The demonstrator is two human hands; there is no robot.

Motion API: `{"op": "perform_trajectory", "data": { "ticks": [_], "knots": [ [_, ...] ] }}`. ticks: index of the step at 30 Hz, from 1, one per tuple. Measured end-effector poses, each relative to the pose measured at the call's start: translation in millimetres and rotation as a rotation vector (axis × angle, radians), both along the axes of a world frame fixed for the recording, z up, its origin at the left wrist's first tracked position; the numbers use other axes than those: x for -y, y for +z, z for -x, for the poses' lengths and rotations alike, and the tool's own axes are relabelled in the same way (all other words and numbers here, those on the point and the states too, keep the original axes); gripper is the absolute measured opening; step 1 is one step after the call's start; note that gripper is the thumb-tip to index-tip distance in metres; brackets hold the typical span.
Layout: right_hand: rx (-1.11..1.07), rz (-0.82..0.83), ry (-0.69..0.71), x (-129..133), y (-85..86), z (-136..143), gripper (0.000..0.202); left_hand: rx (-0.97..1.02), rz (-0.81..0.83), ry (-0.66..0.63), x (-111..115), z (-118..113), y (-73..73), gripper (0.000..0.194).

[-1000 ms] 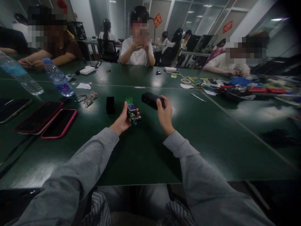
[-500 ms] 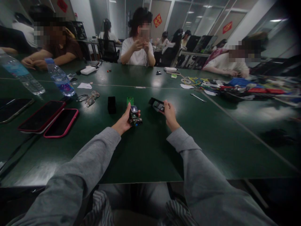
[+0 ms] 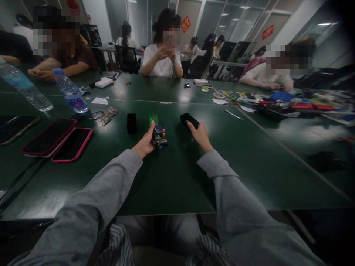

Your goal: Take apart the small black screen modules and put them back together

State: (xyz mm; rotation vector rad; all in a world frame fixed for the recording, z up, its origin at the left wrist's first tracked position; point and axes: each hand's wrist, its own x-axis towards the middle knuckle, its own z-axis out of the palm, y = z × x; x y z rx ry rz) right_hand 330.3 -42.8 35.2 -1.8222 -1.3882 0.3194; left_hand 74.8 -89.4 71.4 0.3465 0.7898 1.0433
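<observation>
Circuit board [image 3: 158,135] pinched in left hand [image 3: 144,143], right hand [image 3: 203,135] gripping black case [image 3: 186,118], small box [image 3: 131,123], eyeglasses [image 3: 106,118] leftward

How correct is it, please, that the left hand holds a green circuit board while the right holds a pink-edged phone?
Not a phone: the head view shows the right hand holding a black rectangular case; the rest stands.

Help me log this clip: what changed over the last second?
The right hand shifted slightly right, turning the black case in its grip. Nothing was picked up or released. The left hand still holds the circuit board; the small black box stays put.
</observation>
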Motion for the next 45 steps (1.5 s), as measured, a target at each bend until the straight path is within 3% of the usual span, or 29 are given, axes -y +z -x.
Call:
{"op": "perform_trajectory", "data": {
  "ticks": [10,12,14,16,18,21,24,28,35,41,45],
  "knots": [
    [0.190,0.102,-0.023,2.3,-4.5,-4.3,0.064,-0.035,-0.005,0.017,-2.1,0.4,-3.0,0.048],
    [0.246,0.017,-0.059,5.0,-0.5,-1.9,0.064,-0.036,0.001,0.027,-3.0,0.2,-3.7,0.047],
    [0.290,-0.170,-0.062,12.0,9.4,7.8,0.062,-0.041,0.011,0.035,-3.7,0.0,-4.3,0.047],
    [0.285,-0.370,0.052,25.5,23.9,27.4,0.053,-0.054,0.021,0.037,-4.0,-0.5,-4.9,0.047],
    [0.269,-0.480,0.291,45.5,38.3,55.3,0.039,-0.054,0.022,0.033,-3.8,-1.1,-5.2,0.045],
    [0.401,-0.473,0.656,78.6,49.3,98.8,0.029,-0.007,-0.014,-0.005,-2.8,-0.6,-4.2,0.047],
    [0.573,-0.394,0.806,96.7,44.9,123.0,0.031,0.025,-0.038,-0.075,-1.6,3.0,-0.4,0.057],
    [0.558,-0.365,0.789,90.0,32.7,118.8,0.039,0.043,-0.051,-0.082,0.5,9.7,10.1,0.065],
    [0.216,-0.380,0.628,73.4,23.7,104.4,0.060,0.066,-0.181,-0.113,5.7,10.6,27.2,0.062],
    [-0.113,-0.382,0.489,51.5,3.4,103.2,0.052,-0.083,-0.304,-0.122,2.9,6.2,12.4,0.045],
    [-0.509,-0.218,0.427,29.3,-9.5,99.8,0.052,-0.402,-0.528,-0.078,-1.6,7.7,-3.9,0.033]
  ]
}}
